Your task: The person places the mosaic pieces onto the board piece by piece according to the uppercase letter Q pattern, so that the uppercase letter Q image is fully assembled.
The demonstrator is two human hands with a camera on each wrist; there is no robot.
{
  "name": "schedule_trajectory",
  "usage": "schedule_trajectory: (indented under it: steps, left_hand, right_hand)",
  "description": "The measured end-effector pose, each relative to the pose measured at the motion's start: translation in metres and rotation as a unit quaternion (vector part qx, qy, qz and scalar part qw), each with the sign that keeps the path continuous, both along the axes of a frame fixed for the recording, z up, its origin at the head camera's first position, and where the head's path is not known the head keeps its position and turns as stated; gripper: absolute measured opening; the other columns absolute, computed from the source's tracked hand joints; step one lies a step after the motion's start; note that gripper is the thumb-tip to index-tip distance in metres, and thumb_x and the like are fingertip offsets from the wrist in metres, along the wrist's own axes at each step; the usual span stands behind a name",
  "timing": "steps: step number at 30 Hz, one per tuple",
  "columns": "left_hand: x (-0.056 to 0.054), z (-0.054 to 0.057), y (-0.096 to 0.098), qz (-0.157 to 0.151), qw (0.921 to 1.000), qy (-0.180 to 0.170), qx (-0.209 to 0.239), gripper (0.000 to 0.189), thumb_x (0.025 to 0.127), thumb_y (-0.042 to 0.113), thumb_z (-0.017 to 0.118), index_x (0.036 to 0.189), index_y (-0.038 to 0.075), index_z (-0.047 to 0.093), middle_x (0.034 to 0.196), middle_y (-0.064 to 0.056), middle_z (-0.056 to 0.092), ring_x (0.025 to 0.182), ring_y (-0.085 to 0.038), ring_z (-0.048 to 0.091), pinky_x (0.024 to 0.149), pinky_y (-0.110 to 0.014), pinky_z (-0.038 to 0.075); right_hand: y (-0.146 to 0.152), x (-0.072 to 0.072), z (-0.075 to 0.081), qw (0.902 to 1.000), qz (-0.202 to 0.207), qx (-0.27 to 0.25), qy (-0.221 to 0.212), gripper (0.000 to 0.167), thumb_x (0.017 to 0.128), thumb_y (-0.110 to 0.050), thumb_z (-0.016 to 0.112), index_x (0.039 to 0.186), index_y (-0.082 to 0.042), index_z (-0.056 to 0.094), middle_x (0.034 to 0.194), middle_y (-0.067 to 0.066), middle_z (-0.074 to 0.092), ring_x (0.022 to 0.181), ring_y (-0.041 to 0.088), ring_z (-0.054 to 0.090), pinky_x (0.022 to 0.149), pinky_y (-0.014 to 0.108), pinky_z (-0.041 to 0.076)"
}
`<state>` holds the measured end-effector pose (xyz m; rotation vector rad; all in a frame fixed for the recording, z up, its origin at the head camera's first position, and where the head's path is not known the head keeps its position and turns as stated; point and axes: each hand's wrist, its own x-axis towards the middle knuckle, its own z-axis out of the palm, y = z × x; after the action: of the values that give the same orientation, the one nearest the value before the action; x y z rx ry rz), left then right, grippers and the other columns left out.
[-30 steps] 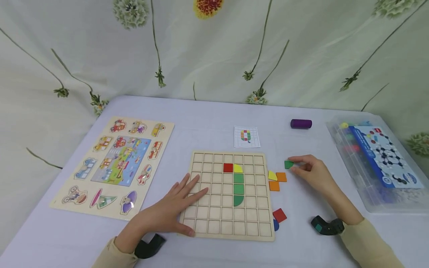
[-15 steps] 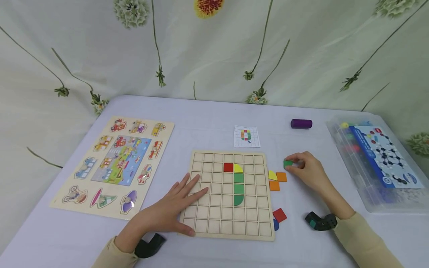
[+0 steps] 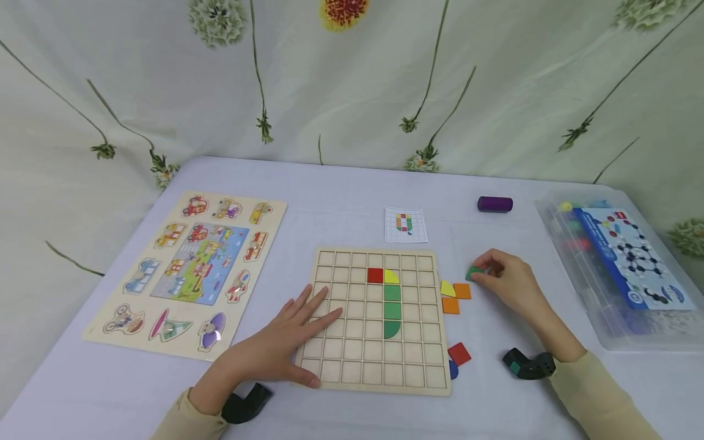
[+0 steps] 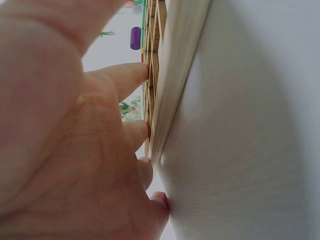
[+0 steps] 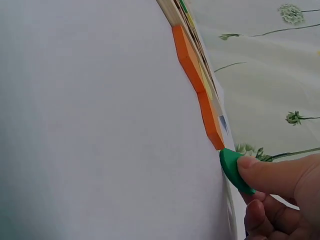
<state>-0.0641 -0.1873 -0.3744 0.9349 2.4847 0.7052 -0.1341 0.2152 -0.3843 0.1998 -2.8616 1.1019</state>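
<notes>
A wooden grid board lies at the middle of the table. My left hand rests with spread fingers across its left edge; in the left wrist view the fingertips touch the rim. In the grid sit a red square, a yellow quarter-circle, two green squares and a green quarter-circle. Right of the board, my right hand pinches another green piece with a curved edge between thumb and fingers. The fingers cover part of that piece.
Beside the board's right edge lie a yellow quarter-circle, two orange squares, a red square and a blue piece. Behind are a pattern card and purple cylinder. A picture puzzle lies left, a plastic box right.
The right hand has shifted slightly left, and the green piece has turned between its fingers. The left hand has stayed in place on the board.
</notes>
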Motion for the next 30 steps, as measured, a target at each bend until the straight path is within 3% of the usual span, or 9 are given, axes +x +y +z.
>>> schedule_trajectory:
  steps: [6,11,14,18,21,27,30]
  left_hand:
    - [0.001,0.002,0.0,0.001,1.0,-0.002,0.0,0.105,0.067,0.041,0.082,0.15,0.017,0.023,0.155,-0.01,-0.004,0.138,-0.03,-0.015,0.107,-0.052,0.001]
    - [0.001,0.002,0.0,0.0,1.0,0.004,-0.002,0.105,0.066,0.042,0.082,0.15,0.017,0.023,0.155,-0.011,-0.004,0.138,-0.031,-0.015,0.107,-0.053,0.001]
    - [0.0,0.002,0.001,0.001,1.0,0.004,-0.004,0.106,0.066,0.042,0.082,0.15,0.018,0.023,0.155,-0.01,-0.004,0.138,-0.031,-0.015,0.107,-0.054,0.002]
    - [0.0,0.001,0.0,0.001,1.0,0.005,-0.005,0.106,0.066,0.042,0.082,0.15,0.017,0.023,0.155,-0.011,-0.004,0.138,-0.031,-0.015,0.106,-0.055,0.001]
    - [0.0,0.001,0.0,-0.001,1.0,0.007,-0.005,0.106,0.066,0.042,0.082,0.15,0.017,0.023,0.155,-0.011,-0.005,0.138,-0.032,-0.015,0.106,-0.055,0.001]
    - [0.0,0.001,-0.001,-0.003,0.9999,0.008,-0.007,0.105,0.067,0.044,0.081,0.15,0.016,0.023,0.155,-0.011,-0.005,0.138,-0.031,-0.015,0.106,-0.056,0.002]
    - [0.0,0.002,-0.001,-0.004,0.9999,0.008,-0.008,0.104,0.067,0.044,0.081,0.15,0.016,0.023,0.155,-0.012,-0.005,0.137,-0.032,-0.015,0.106,-0.056,0.002]
  right_hand:
    - [-0.002,0.001,0.005,0.9996,0.016,-0.021,0.011,0.014,0.084,-0.004,0.069,0.097,-0.002,0.068,0.078,0.005,0.059,0.07,0.021,0.051,0.058,0.021,0.044]
    - [-0.014,0.002,0.017,0.9961,0.056,-0.069,0.009,0.019,0.089,-0.006,0.064,0.107,-0.001,0.067,0.089,0.008,0.062,0.075,0.023,0.055,0.064,0.019,0.047]
    - [-0.029,0.004,0.026,0.993,0.077,-0.09,-0.008,0.017,0.09,-0.007,0.063,0.105,-0.001,0.067,0.092,0.007,0.064,0.076,0.022,0.055,0.066,0.021,0.047]
    - [-0.057,0.012,0.031,0.9864,0.109,-0.119,-0.033,0.012,0.087,-0.005,0.066,0.098,-0.002,0.066,0.083,0.003,0.063,0.073,0.02,0.053,0.063,0.024,0.046]
    - [-0.078,0.018,0.03,0.9749,0.143,-0.16,-0.058,0.01,0.085,-0.002,0.067,0.095,-0.001,0.065,0.081,0.004,0.062,0.073,0.019,0.057,0.065,0.023,0.048]
    - [-0.114,0.024,0.022,0.9282,0.217,-0.267,-0.141,0.019,0.087,0.005,0.06,0.106,0.005,0.059,0.084,0.013,0.062,0.073,0.03,0.065,0.068,0.034,0.054]
    - [-0.128,0.026,0.018,0.9136,0.244,-0.28,-0.164,0.022,0.088,0.005,0.059,0.11,0.005,0.059,0.085,0.013,0.06,0.072,0.031,0.066,0.068,0.036,0.054]
